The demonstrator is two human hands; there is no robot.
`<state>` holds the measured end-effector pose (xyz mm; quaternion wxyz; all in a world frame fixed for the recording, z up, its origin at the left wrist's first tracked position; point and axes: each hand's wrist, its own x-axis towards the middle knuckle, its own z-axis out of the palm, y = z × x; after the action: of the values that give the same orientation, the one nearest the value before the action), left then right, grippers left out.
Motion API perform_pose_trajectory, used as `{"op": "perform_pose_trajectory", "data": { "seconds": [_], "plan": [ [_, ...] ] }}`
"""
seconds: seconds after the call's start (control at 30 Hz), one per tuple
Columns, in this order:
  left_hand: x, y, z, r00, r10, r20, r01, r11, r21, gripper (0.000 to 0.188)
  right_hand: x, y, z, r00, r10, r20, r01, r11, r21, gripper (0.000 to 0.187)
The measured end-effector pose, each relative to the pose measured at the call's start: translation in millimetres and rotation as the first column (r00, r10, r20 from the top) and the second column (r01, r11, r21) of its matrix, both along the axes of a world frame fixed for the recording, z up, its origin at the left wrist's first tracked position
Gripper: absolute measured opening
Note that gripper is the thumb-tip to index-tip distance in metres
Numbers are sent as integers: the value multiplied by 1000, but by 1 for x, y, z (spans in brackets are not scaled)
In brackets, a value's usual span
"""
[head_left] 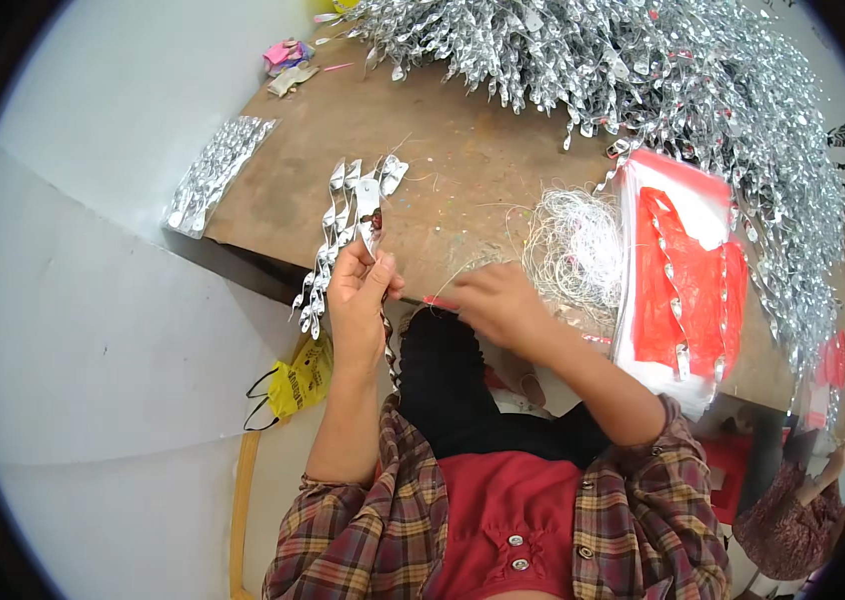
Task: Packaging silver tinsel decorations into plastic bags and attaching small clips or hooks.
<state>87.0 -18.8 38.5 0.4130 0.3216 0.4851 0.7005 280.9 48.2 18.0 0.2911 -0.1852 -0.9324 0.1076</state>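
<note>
My left hand is closed, thumb against fingers, on a shiny silver foil strip whose flat end stands up above the fingertips. A dark twisted tail hangs below that hand. Several curly silver strips lie just beside it, over the table's left edge. To the right, my right hand hovers by the table's front edge with its fingers bent together. It is slightly blurred, and what its fingertips hold, if anything, cannot be made out. A small red piece shows close to those fingertips.
A tangle of pale thread lies on the brown table, beside a stack of white and red plastic bags. A big heap of silver twisted strips covers the far right. Flat silver strips lie far left. Another person is at lower right.
</note>
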Motion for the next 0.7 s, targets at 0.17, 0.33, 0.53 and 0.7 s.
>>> {"op": "perform_pose_trajectory", "data": {
  "seconds": [0.17,0.33,0.53,0.7],
  "plan": [
    [-4,-6,-5,995,-72,68,75,996,-52,31,-29,-15,-26,993,-82,82,65,980,190,24],
    [3,-7,-32,969,-241,-55,206,910,-361,31,-35,-18,-37,988,-143,-66,150,981,126,19],
    [28,-11,-41,893,-434,117,449,851,-273,24,-1,-13,-5,931,-283,-230,243,952,-188,10],
    [43,-2,-35,893,-426,142,449,851,-272,15,42,-7,11,884,-427,-190,338,865,-371,9]
  ]
}}
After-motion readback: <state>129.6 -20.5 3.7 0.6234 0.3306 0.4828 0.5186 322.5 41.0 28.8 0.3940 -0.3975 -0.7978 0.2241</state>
